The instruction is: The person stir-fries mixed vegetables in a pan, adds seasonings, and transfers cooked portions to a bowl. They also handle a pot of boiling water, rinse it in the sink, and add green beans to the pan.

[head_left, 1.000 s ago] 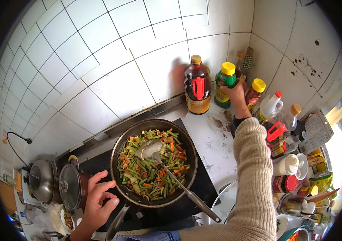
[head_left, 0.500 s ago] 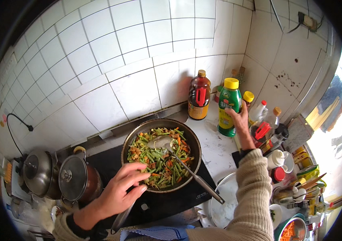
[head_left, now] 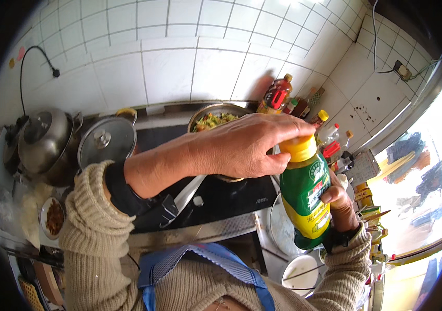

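My right hand point(head_left: 341, 203) grips a green and yellow squeeze bottle point(head_left: 308, 205) around its side, holding it tilted in front of me. My left hand point(head_left: 249, 144) reaches across, its fingers and thumb closed around the bottle's yellow cap point(head_left: 301, 151). The cap is on the bottle's neck. Behind my left forearm, a frying pan point(head_left: 243, 110) of cooked chopped vegetables point(head_left: 213, 121) sits on the black cooktop point(head_left: 231, 199). My hand and arm hide most of the pan.
Left of the cooktop are a glass-lidded pot point(head_left: 108, 142) and a steel pot point(head_left: 44, 140). A dark sauce bottle point(head_left: 277, 96) and smaller bottles point(head_left: 330, 133) line the back right corner. A bowl with chopsticks point(head_left: 300, 273) stands at lower right, and a plate of brown food point(head_left: 54, 217) at left.
My right hand has lifted the green bottle off the counter and brought it toward me. My left hand has moved from beside the pan onto the yellow cap. The view has tilted.
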Demonstrator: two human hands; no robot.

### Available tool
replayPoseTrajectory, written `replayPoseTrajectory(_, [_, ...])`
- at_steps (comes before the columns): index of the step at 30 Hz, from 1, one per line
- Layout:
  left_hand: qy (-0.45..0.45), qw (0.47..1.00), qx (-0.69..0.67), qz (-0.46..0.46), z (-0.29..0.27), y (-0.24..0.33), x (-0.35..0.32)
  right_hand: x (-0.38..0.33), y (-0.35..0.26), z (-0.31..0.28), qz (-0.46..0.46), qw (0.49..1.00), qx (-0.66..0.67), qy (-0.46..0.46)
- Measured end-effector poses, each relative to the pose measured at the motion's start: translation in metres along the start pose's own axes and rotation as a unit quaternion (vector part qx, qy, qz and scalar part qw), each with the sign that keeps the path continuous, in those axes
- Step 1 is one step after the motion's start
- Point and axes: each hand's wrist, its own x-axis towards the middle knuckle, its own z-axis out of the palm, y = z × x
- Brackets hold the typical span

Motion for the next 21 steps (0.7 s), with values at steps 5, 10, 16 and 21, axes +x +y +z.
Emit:
replayPoseTrajectory(5, [-0.096,0.994,-0.029,-0.047,-0.006,0.027,-0.046,-0.021,0.031,0.023,0.084,0.996,-0.023,-0.001])
replayPoseTrajectory(10, [-0.081,0.993,-0.082,0.025,0.018,0.034,-0.090,-0.044,0.075,0.006,0.099,0.991,-0.093,0.024])
replayPoseTrajectory(16, [-0.121,0.974,-0.186,-0.050,0.024,0.008,-0.086,-0.029,0.069,0.025,0.153,0.965,-0.167,-0.131])
replayPoseTrajectory(21, [0.160,0.886,-0.366,-0.234,0.028,-0.062,-0.101,0.000,0.045,-0.010,0.074,0.987,-0.139,0.040])
